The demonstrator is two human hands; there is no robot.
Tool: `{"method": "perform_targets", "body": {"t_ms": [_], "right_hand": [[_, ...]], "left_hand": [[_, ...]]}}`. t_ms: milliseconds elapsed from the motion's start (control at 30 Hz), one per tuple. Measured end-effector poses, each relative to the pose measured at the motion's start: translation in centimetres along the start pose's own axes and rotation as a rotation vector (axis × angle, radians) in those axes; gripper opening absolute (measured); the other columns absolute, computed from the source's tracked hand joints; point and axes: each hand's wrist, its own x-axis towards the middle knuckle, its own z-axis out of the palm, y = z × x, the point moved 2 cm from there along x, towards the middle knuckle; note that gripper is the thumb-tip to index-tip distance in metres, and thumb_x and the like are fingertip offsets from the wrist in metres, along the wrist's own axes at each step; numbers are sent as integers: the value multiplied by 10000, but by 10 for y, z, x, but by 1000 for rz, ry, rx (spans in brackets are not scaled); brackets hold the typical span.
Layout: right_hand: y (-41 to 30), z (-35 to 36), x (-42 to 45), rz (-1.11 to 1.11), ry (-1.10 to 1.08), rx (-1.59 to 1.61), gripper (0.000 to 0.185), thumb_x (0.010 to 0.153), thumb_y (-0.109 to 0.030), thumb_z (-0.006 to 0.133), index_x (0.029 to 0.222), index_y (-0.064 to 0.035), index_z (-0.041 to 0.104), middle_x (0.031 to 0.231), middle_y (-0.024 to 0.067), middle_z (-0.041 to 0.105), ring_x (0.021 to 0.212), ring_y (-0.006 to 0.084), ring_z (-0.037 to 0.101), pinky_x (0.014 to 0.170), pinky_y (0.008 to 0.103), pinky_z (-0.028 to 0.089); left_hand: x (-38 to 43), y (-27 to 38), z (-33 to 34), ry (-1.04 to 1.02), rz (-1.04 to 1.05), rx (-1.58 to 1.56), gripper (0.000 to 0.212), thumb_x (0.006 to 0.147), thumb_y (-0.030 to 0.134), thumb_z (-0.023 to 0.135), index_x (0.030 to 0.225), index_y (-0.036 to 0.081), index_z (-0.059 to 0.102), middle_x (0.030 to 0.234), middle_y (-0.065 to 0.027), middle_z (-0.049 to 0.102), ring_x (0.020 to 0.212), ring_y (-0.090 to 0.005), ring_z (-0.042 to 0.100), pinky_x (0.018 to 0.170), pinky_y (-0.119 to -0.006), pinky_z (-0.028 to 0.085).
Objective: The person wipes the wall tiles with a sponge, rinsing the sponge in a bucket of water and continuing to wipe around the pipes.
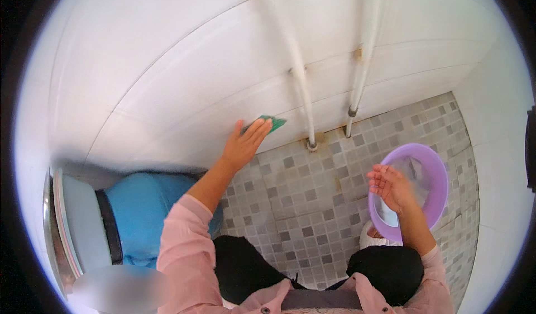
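Note:
A green scouring pad (276,123) lies flat against the white tiled wall (201,92), low down near the floor. Over it, my left hand (247,144) presses with outstretched fingers, covering most of the pad. My right hand (390,188) hovers above a lilac plastic bucket (440,184), palm turned up and fingers loosely curled, with nothing seen in it. Water appears to fill the bottom of the bucket, partly hidden by my right hand and forearm.
Two white vertical pipes (302,87) run down the wall, with brownish stains at the floor. Mosaic tiles in greys cover the floor (301,196). At left stands a blue barrel (142,209) with stacked basins (81,226) beside it. My white shoe (368,238) is beside the bucket.

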Motion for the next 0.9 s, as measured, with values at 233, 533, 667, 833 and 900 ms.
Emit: {"method": "perform_targets", "body": {"t_ms": [233,533,667,833,900], "right_hand": [[6,-27,-10,-33,83,7,257,890,-174,507,1089,-13,521,960,104,598,807,168,575,705,295,493],[19,-53,-2,-4,-18,89,374,888,-267,556,1157,-15,492,1085,108,566,948,184,547,810,338,458],[22,-73,-10,-17,6,109,344,877,-248,577,1131,-26,506,1037,81,567,951,162,541,823,337,449],[36,-168,16,-180,485,-331,280,856,-211,577,1068,-32,547,916,69,590,899,176,564,807,334,455],[39,-219,33,-302,725,-825,319,832,-215,583,1062,4,553,951,140,604,885,266,585,793,368,456]], "left_hand": [[27,-5,-12,132,51,-271,241,776,97,547,1012,113,592,1266,-24,473,1186,-176,404,1008,-475,253],[101,167,-99,-181,-725,-2110,284,874,225,582,1118,106,502,901,-24,546,846,-166,532,725,-335,455],[129,273,-87,-625,-1011,-2919,460,887,400,542,1210,97,421,1048,-70,541,917,-174,534,742,-348,464],[133,314,-101,-1033,-1171,-2927,503,904,426,482,1256,79,390,1116,-114,526,931,-223,546,799,-382,489],[120,314,-93,-996,-999,-2732,491,903,436,479,1244,90,407,1098,-96,532,910,-204,550,772,-367,501]]}}
